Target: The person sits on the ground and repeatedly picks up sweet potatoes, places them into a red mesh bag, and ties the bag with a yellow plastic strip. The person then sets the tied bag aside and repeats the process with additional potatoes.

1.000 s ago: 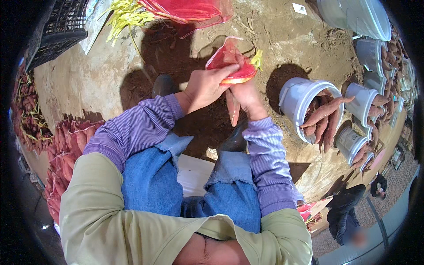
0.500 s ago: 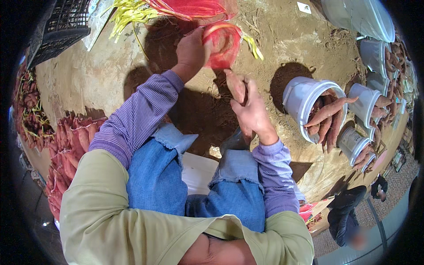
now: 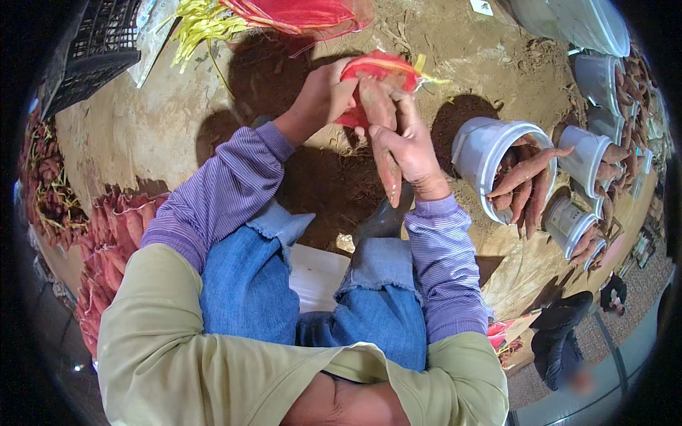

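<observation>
One sweet potato [image 3: 379, 105] overlaps a red bag's edge [image 3: 389, 65] above open ground [image 3: 330, 174].

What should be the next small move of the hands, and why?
Probably the right hand should ease the sweet potato gently into the red net bag, because its upper end is at the bag, which the left hand holds.

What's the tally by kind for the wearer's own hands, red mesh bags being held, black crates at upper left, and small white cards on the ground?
Hands, the left hand and right hand: 2
Held red mesh bag: 1
Black crate: 1
Small white card: 1
Total: 5
</observation>
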The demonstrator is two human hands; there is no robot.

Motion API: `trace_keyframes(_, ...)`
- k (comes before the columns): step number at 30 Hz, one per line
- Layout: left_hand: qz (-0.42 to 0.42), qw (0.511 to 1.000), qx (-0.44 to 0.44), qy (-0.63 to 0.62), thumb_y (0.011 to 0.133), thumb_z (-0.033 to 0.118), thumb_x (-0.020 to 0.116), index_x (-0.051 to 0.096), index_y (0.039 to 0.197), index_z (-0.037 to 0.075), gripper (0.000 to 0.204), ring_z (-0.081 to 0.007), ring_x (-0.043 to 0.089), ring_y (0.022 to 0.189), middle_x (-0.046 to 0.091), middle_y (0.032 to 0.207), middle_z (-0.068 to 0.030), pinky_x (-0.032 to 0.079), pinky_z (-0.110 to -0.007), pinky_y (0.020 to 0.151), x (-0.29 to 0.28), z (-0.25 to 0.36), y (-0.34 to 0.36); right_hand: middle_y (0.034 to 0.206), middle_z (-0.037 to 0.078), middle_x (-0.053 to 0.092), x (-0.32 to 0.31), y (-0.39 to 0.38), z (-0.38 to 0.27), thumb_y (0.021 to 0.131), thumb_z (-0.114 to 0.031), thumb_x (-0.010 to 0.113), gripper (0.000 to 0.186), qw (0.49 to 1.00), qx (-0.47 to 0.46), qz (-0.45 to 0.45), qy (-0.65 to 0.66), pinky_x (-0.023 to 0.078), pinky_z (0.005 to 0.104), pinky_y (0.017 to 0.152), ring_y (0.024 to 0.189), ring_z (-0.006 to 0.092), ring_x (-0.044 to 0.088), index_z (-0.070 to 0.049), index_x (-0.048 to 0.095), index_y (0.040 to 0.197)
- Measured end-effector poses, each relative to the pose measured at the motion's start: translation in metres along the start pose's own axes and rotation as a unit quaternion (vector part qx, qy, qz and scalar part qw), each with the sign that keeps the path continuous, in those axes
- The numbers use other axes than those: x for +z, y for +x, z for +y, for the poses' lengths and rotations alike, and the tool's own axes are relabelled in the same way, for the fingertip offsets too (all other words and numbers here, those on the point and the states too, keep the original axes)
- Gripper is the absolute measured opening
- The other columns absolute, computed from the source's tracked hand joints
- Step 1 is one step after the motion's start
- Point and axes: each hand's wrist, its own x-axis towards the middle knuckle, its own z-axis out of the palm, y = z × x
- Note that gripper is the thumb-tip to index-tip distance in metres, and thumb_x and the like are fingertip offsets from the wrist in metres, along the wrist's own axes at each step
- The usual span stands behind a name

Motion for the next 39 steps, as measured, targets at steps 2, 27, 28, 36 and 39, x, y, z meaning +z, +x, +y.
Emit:
trace_keyframes(2, 0.036, 0.996, 0.080, 0.016, 0.092, 0.009, 0.045, 0.053, 0.123, 0.002, 0.033, -0.0086, 0.055, 0.067, 0.060, 0.082, -0.0021, 0.047, -0.025, 0.062, -0.002, -0.006, 0.003, 0.133, 0.014, 0.043, 0.002, -0.002, -0.001, 0.076, 0.004, 0.060, 0.058, 0.998, 0.035, -0.011, -0.053, 0.045, 0.0341, 0.096, 0.121, 0.0254, 0.046, -0.004, 0.037, 0.129)
trace_keyframes(27, 0.049, 0.957, 0.085, 0.271, 0.072, 0.013, 0.070, 0.033, 0.140, 0.008, 0.077, -0.0361, 0.063, 0.084, 0.060, 0.093, -0.0237, 0.051, -0.043, 0.067, 0.027, 0.009, -0.041, 0.117, 0.011, 0.059, -0.007, 0.022, 0.057, 0.084, -0.010, 0.060, 0.039, 0.861, 0.085, 0.193, 0.462, 0.047, 0.0408, 0.096, 0.105, 0.0259, 0.058, -0.004, 0.052, 0.122)
trace_keyframes(28, 0.086, 0.957, 0.089, 0.264, 0.071, 0.013, 0.071, 0.030, 0.141, 0.007, 0.081, -0.0364, 0.062, 0.090, 0.059, 0.101, -0.0255, 0.051, -0.043, 0.070, 0.027, 0.008, -0.038, 0.115, 0.011, 0.060, -0.010, 0.021, 0.061, 0.084, -0.010, 0.060, 0.036, 0.860, 0.079, 0.172, 0.474, 0.048, 0.0401, 0.094, 0.103, 0.0257, 0.059, -0.004, 0.054, 0.119)
trace_keyframes(36, 0.049, 0.977, -0.061, 0.196, 0.076, 0.009, 0.066, 0.055, 0.113, -0.002, 0.040, -0.0285, 0.066, 0.083, 0.063, 0.087, -0.0228, 0.050, -0.035, 0.069, 0.024, -0.039, -0.018, 0.110, 0.015, 0.062, -0.007, 0.029, 0.067, 0.089, -0.008, 0.054, 0.027, 0.863, 0.065, 0.145, 0.480, 0.049, 0.0360, 0.086, 0.097, 0.0249, 0.060, 0.003, 0.054, 0.114)
trace_keyframes(39, 0.084, 0.968, -0.016, 0.234, 0.078, 0.006, 0.061, 0.059, 0.095, -0.003, 0.019, -0.0344, 0.066, 0.079, 0.062, 0.082, -0.0245, 0.050, -0.036, 0.063, 0.031, -0.022, -0.030, 0.114, 0.019, 0.060, -0.027, 0.042, 0.088, 0.090, -0.010, 0.054, 0.034, 0.862, 0.062, 0.151, 0.480, 0.049, 0.0435, 0.092, 0.103, 0.0280, 0.060, 0.000, 0.049, 0.123)
